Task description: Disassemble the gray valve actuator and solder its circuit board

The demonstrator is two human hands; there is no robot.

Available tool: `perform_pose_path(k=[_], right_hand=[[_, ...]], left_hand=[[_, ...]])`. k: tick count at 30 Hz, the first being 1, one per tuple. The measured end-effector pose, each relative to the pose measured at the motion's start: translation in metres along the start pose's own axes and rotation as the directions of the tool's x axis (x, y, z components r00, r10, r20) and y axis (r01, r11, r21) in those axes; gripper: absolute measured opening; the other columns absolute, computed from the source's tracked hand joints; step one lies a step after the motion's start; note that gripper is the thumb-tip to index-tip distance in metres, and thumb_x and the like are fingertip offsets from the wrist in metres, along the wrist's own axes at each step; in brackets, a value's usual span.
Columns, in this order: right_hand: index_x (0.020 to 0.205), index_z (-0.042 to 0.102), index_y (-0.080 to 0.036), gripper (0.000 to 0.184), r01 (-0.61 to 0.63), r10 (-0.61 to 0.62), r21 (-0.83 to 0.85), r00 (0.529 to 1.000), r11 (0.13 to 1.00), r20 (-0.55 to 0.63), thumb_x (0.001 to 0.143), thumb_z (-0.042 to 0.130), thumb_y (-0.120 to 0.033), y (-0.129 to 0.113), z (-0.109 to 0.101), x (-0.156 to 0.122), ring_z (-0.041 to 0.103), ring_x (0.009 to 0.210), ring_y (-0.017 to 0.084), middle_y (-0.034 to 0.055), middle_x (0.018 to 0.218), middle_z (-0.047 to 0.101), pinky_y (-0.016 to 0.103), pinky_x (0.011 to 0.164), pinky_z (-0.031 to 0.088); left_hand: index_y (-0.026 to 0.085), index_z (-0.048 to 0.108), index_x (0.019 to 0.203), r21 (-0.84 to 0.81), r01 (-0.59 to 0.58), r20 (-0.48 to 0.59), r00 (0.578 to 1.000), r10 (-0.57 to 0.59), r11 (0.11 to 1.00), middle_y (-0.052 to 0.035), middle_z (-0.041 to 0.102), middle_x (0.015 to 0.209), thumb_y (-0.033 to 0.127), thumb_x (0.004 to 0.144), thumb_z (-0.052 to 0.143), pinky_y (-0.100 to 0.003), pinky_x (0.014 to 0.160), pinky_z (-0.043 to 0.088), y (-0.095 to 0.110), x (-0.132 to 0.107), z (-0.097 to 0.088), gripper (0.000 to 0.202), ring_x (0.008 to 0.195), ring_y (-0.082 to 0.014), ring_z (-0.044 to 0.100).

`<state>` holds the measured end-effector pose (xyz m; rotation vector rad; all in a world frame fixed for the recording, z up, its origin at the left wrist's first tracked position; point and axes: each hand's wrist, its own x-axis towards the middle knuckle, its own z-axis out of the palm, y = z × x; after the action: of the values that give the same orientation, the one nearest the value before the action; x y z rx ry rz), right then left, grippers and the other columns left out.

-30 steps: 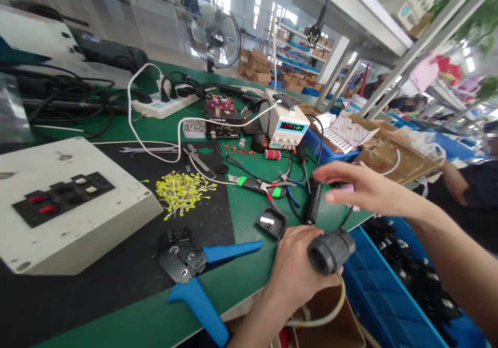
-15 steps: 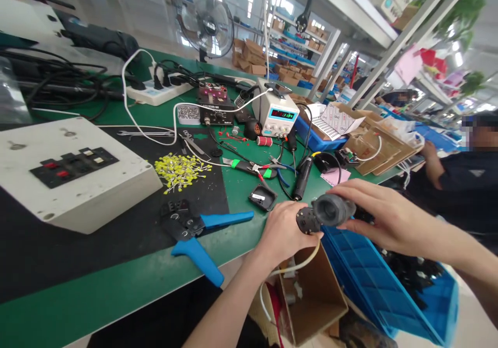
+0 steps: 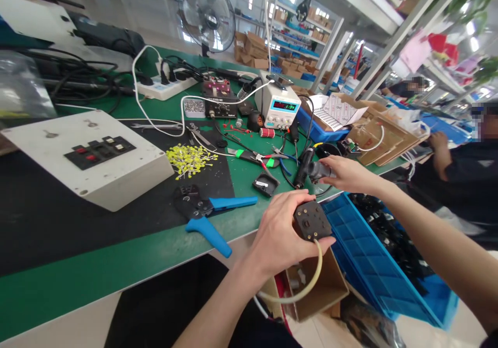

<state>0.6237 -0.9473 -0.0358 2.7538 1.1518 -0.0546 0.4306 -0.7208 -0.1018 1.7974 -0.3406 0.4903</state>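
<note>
Black block (image 3: 312,219) gripped, L hand (image 3: 279,230); tube (image 3: 319,170) pinched, R hand (image 3: 347,174); PSU digits (image 3: 289,107) blurry.

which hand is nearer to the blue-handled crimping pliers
Left. The left hand is to the right of the crimping pliers, holding a black block; the right hand is farther right, holding a dark grey tubular part.

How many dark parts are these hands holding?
2: a black block in the left hand, and a dark grey tube in the right hand. More may be hidden.
</note>
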Motion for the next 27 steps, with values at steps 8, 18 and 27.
perform_pose_path(k=[8, 18, 27], right_hand=[[0.129, 0.062, -0.015, 0.043, -0.027, 0.028, -0.013, 0.999, 1.000, 0.030, 0.098, 0.067, -0.045, 0.004, 0.011, 0.006, 0.067, 0.104, 0.031, 0.0141, 0.115, 0.068, 0.039, 0.087, 0.052], [0.129, 0.061, -0.016, 0.043, -0.064, 0.065, -0.019, 0.996, 0.998, 0.053, 0.097, 0.068, -0.044, 0.014, 0.023, 0.001, 0.067, 0.106, 0.031, 0.0127, 0.117, 0.069, 0.038, 0.086, 0.051], [0.126, 0.061, -0.015, 0.041, -0.056, 0.057, -0.022, 0.997, 0.998, 0.045, 0.096, 0.067, -0.043, 0.016, 0.030, -0.002, 0.067, 0.106, 0.031, 0.0138, 0.115, 0.069, 0.038, 0.088, 0.052]], left_hand=[[0.026, 0.061, 0.128, -0.063, 0.083, -0.030, 0.996, -0.085, 0.995, -0.0046, 0.070, 0.133, 0.038, 0.068, 0.092, -0.041, 0.115, 0.049, 0.004, -0.007, -0.013, 0.068, 0.127, -0.0251, 0.065], [0.027, 0.063, 0.120, -0.509, 0.320, -0.046, 0.917, -0.397, 0.799, -0.0044, 0.071, 0.132, 0.027, 0.068, 0.095, -0.033, 0.102, 0.055, 0.014, -0.010, -0.006, 0.061, 0.119, -0.0233, 0.070], [0.020, 0.064, 0.117, -0.827, 0.251, -0.080, 0.833, -0.547, 0.504, -0.0105, 0.075, 0.128, 0.031, 0.080, 0.088, -0.026, 0.090, 0.056, 0.008, -0.009, -0.002, 0.046, 0.104, -0.0181, 0.073]])
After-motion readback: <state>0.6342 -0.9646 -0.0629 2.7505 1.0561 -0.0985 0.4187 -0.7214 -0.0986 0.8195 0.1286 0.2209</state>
